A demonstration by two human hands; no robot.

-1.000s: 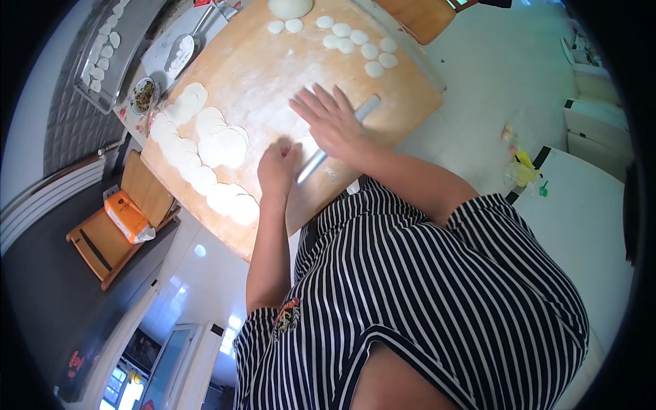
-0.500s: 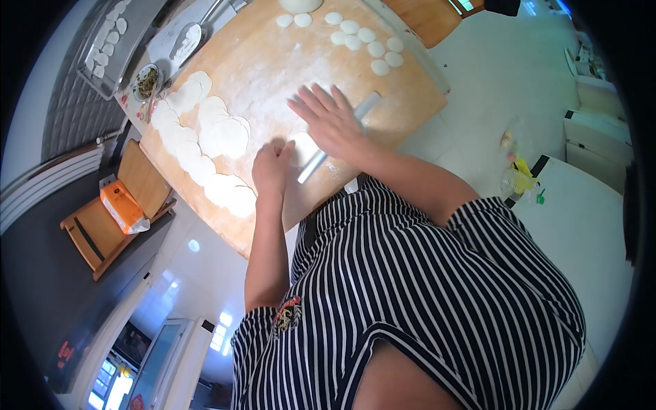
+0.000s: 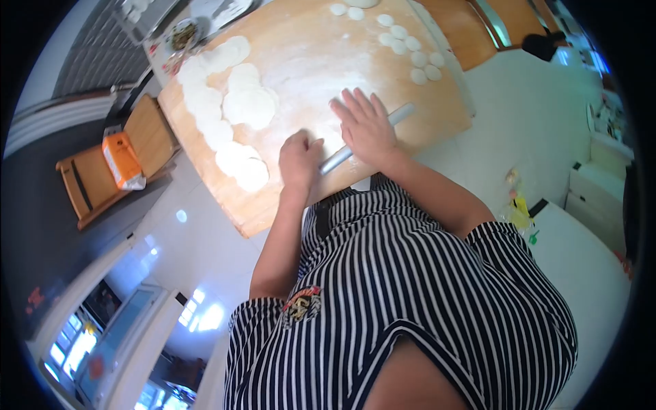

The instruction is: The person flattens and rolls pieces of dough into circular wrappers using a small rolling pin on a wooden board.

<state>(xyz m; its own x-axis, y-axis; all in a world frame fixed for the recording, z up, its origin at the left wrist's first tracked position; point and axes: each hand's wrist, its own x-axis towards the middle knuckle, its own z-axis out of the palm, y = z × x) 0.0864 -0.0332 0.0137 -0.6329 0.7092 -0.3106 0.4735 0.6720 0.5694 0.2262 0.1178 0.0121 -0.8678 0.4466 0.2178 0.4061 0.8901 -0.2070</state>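
My right hand point(image 3: 369, 133) lies flat with its fingers spread, the palm over a smooth pale rolling pin point(image 3: 402, 114). The pin slants across the near side of a floured wooden board point(image 3: 307, 34). Left of the pin, my left hand point(image 3: 301, 160) is curled, thumb and fingers at the edge of a dough wrapper point(image 3: 333, 145). Most of that wrapper is hidden by the hands and pin. Overlapping rolled wrappers point(image 3: 249, 106) lie in a cluster on the board's left, with a long row of wrappers point(image 3: 205, 102) beyond it.
Small dough discs point(image 3: 418, 59), several of them, sit at the board's far right. A bowl of filling point(image 3: 183, 35) and a metal tray point(image 3: 147, 20) stand past the far left corner. An orange packet point(image 3: 123, 160) rests on a wooden chair point(image 3: 147, 130) at left.
The head view has shifted, so the board appears higher and further right. The pin lies at a shallower slant, and less of the wrapper between my hands shows.
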